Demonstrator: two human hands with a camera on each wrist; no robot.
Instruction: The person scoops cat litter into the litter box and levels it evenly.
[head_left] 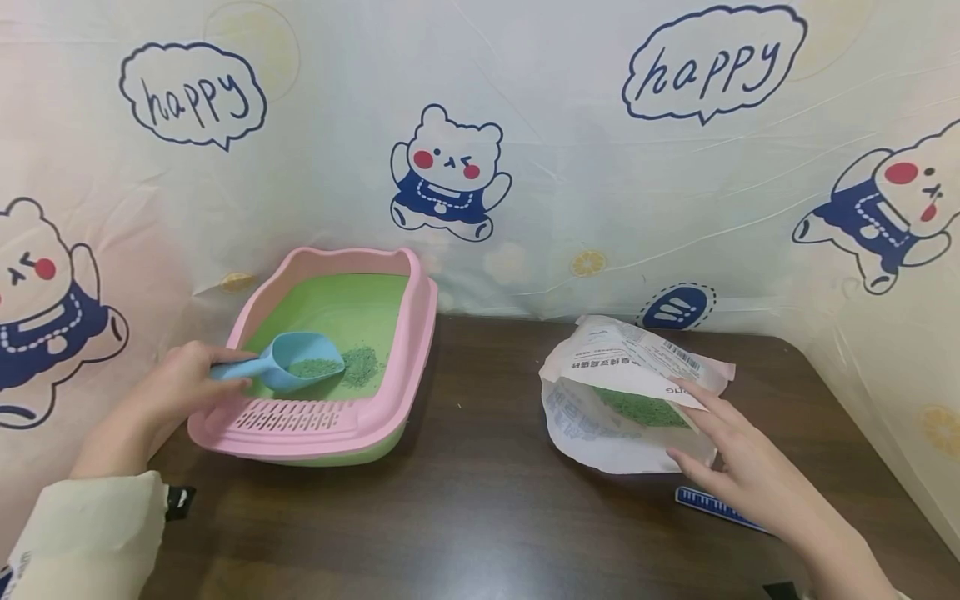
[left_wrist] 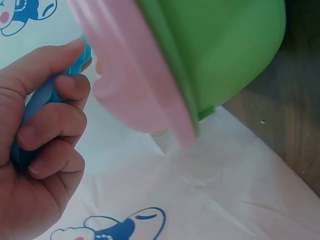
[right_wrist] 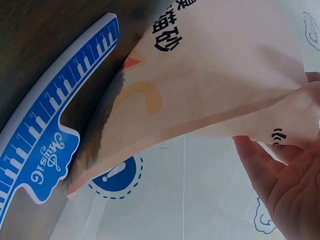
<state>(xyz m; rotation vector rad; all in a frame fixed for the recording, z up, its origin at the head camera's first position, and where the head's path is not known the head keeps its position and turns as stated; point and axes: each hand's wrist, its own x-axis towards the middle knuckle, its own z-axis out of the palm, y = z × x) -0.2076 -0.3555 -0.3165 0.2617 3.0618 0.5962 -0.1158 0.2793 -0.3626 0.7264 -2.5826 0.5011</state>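
Observation:
My left hand (head_left: 191, 379) grips the handle of a light-blue scoop (head_left: 281, 357), fingers curled round it in the left wrist view. Green granules (head_left: 313, 367) lie in the scoop, which is over a pink-rimmed green litter box (head_left: 425, 346). A small heap of green cat litter (head_left: 362, 367) lies in the box beside the scoop's lip. At the white paper litter bag (head_left: 592, 425), my right hand (head_left: 738, 446) has its fingers extended along the raised flap of the mouth, thumb apart. More green litter (head_left: 637, 408) shows inside the bag.
A blue piano-patterned ruler (right_wrist: 50, 135) marked "Music" lies beside the bag, partly under the right arm in the head view. The brown table (head_left: 480, 467) meets a bear-printed cloth (head_left: 525, 208) at the back and sides. The box has a slotted pink front ledge (head_left: 292, 417).

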